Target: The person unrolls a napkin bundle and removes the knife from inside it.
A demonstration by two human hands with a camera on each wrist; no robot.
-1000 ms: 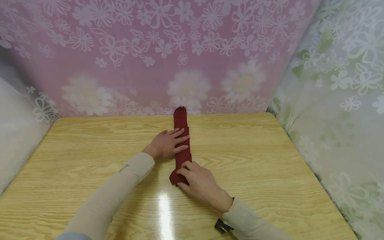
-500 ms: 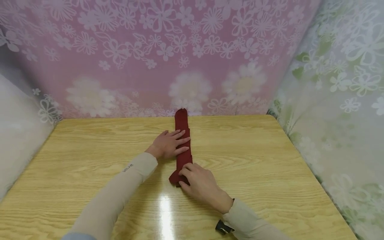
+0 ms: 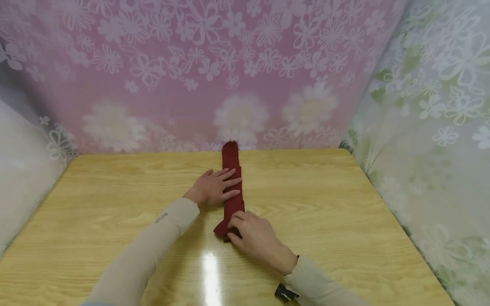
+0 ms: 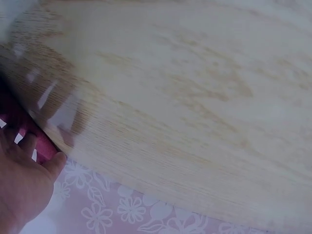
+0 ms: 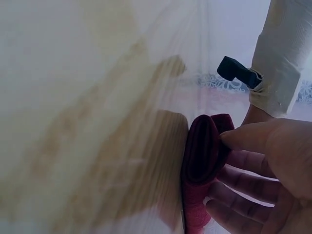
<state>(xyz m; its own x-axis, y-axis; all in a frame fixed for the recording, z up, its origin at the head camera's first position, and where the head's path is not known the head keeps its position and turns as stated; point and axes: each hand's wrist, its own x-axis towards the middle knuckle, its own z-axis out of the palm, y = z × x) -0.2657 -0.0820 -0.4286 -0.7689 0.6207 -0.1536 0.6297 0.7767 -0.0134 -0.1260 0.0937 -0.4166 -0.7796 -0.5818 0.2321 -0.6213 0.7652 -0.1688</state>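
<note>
A dark red cloth (image 3: 231,159), folded into a long narrow strip, lies lengthwise on the table, its far end at the back edge. My left hand (image 3: 210,188) rests across its middle from the left, fingers spread and straight. At the near end my right hand (image 3: 255,235) pinches the cloth between thumb and curled fingers, and a corner juts out to the left. Seen in the right wrist view, the cloth's end (image 5: 201,151) shows folded layers against the thumb. Only part of the cloth (image 4: 45,146) appears under the fingers in the left wrist view.
The wood-grain table (image 3: 306,191) reflects a bright light near its front. Pink flowered fabric (image 3: 191,97) hangs along the back edge, and a pale flowered sheet (image 3: 428,148) along the right side. A small black piece (image 3: 286,293) sticks out at the right cuff.
The near left corner of the cloth has spread slightly further left, and its end edge shows more below the right hand's thumb. Both hands stay nearly in place; the head view shifts slightly.
</note>
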